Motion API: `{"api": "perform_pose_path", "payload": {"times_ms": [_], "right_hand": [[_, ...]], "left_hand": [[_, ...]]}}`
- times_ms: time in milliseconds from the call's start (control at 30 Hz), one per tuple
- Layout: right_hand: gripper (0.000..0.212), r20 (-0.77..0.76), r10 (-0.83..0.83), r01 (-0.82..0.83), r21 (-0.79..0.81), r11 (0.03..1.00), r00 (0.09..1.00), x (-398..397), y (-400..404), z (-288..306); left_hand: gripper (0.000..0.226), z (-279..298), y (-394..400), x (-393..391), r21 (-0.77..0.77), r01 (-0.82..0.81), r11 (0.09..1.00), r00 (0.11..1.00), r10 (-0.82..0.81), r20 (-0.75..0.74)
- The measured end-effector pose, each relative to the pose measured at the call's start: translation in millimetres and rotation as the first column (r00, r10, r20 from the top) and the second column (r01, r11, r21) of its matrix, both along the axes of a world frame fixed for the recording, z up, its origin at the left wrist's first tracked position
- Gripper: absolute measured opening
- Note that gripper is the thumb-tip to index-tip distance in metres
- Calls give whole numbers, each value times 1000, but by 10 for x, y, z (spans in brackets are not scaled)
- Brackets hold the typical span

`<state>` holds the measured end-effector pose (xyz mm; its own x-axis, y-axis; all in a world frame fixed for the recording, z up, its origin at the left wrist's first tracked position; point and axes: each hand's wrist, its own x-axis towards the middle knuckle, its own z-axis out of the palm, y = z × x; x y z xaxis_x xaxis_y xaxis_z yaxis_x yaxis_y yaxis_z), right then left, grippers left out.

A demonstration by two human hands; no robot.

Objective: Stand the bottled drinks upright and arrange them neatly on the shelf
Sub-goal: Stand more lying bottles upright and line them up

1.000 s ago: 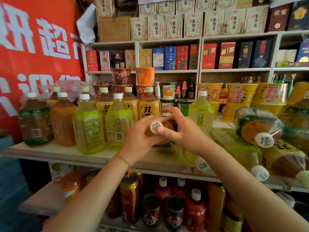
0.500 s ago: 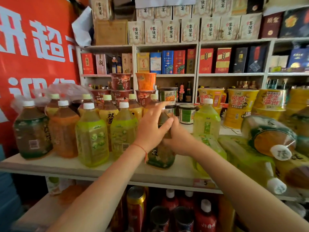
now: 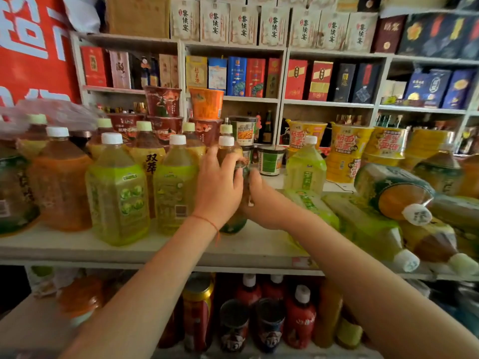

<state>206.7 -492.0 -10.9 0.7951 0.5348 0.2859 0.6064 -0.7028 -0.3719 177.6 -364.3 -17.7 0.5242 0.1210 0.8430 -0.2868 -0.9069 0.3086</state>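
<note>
On the drinks shelf (image 3: pixel 77 248), left of the held bottle: a standing group of upright bottles, nearest being the green-label tea bottle (image 3: pixel 175 187) with white cap, just beside the left hand.

Left hand (image 3: pixel 219 187): grip closed flat around the left flank of the dark tea bottle (image 3: pixel 233 161), fingers reaching its shoulder. The bottle stands upright, white cap up, base on the shelf, touching or nearly touching the green-label neighbour; contact point hidden by the hand.

Right hand (image 3: pixel 261 200): grip wrapped on the bottle's right side, low on the body.

Judgement: step in hand is seating this bottle in line. To do it well: press the base flat, slide it left until flush with the row front, turn the label outward, then let go one hand at a time.

Right of the held bottle: one pale-green bottle (image 3: pixel 305 169) upright; beyond it several toppled bottles (image 3: pixel 368 226) lying caps-forward, not yet stood. Avoid nudging them with the right forearm.
</note>
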Motion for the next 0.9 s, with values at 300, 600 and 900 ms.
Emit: {"api": "perform_pose_path", "payload": {"times_ms": [300,600,900], "right_hand": [[65,-2,-28,26,-287,958,1000,-229,-1102,226],[125,293,182,-67,-363,930,939,-318,-1571,-283],[111,528,190,-133,-144,981,828,-292,-1494,-320]], "left_hand": [[20,-2,-728,-180,-2,321,947,933,-317,-169],[38,-247,-1186,109,-391,329,859,739,-493,-460],[41,-254,-1105,-87,-450,386,805,740,-562,-369]]}}
